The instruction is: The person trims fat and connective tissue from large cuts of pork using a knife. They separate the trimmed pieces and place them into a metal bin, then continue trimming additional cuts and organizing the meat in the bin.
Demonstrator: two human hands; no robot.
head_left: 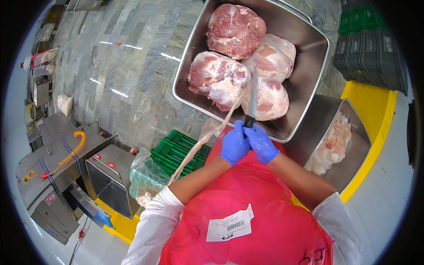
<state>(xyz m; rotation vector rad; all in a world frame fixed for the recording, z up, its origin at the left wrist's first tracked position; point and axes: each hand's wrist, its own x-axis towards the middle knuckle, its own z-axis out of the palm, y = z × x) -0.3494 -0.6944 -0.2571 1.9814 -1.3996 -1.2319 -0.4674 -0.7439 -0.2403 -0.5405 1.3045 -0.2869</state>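
Observation:
In blue gloves, my left hand (235, 144) and my right hand (263, 144) meet at the near edge of a deep steel tub (308, 90). My right fingers are closed around the black handle of a knife (253, 95), its blade pointing away over the meat. Curled against the right hand beside the handle, my left fingers hide whatever is in them. Several big pieces of meat (236, 31) lie in the tub, some reddish and some covered in pale fat. A long pale stretchy strip (201, 142) runs from the meat past my left hand toward a clear plastic bag (148, 176).
Green crates (176, 152) are on the floor at left. A steel bin (358, 148) with pale trimmings (332, 148) stands at right, beside a yellow frame (373, 108). Stacked grey crates (370, 57) are at the far right. A steel machine (57, 152) occupies the left.

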